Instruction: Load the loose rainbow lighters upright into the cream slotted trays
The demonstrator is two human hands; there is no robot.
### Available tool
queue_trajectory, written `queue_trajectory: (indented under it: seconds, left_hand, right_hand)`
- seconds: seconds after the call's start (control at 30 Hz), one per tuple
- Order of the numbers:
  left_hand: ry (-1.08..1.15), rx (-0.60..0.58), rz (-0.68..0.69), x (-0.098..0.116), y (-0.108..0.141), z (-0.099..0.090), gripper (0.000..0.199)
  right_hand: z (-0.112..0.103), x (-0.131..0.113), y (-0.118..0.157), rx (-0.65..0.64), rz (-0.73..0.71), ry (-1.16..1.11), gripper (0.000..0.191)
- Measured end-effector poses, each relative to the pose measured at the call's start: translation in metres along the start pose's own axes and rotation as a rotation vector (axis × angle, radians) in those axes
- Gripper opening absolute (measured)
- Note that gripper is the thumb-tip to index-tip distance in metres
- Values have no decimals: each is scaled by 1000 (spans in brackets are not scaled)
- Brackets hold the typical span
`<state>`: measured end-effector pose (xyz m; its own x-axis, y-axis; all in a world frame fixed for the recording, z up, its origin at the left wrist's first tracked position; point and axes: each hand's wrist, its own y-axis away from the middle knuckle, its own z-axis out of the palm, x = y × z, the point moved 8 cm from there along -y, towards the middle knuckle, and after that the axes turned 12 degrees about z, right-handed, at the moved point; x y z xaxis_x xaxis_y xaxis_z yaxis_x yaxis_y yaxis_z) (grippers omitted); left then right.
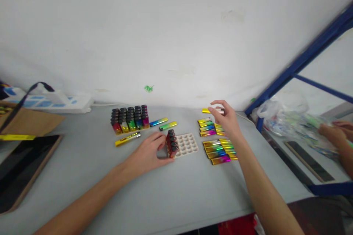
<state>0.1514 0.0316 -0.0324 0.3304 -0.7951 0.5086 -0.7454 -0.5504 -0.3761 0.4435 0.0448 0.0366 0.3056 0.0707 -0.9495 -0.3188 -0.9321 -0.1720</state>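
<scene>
My left hand (150, 148) is curled round the left end of a pale tray (189, 145) with rows of round hollows, thumb at its near corner. A row of upright red lighters (171, 145) with black tops fills that end, close to my fingers. My right hand (224, 115) pinches a yellow lighter (205, 110) above the table's far side, near the wall. Below that hand lie groups of shiny multicoloured lighters (216, 150) on their sides. Left of the tray stands a full block of upright lighters (129, 119) in coloured rows.
Loose lighters lie by the full block, one yellow (127, 139), one green (168, 126). At left are a dark tablet-like device (24, 169), a cardboard box (35, 117) and a power strip (55, 102). Beyond a blue frame (298, 62), another person's hands (336, 136) touch plastic bags.
</scene>
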Motion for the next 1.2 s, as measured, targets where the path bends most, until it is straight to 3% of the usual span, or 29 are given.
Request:
queue_trajectory:
  seconds: [0.1,0.2,0.4,0.47,0.6,0.73,0.9,1.2]
  left_hand:
    - [-5,-2,9,0,-1,-1,50]
    - [-7,-3,12,1,-1,-2,51]
    - [2,-35,-17,2,-2,-2,48]
    - [3,-35,-14,3,-2,-2,47]
    - [17,-24,-4,2,-1,-2,48]
    - [7,-23,5,1,-1,-1,47]
    - [-40,-28,17,2,-1,-3,47]
    - [-40,-18,25,2,-2,-5,46]
  right_hand:
    - [43,7,19,-97,109,-199,42]
    - [74,19,36,-182,161,-245,46]
    - [109,24,72,-490,232,-224,49]
    - [115,27,77,-527,290,-278,48]
    - [116,35,78,-411,360,-315,56]
    - [108,39,77,-239,317,-179,63]
    - [101,43,78,-116,284,-49,58]
    - [107,37,76,-182,220,4,57]
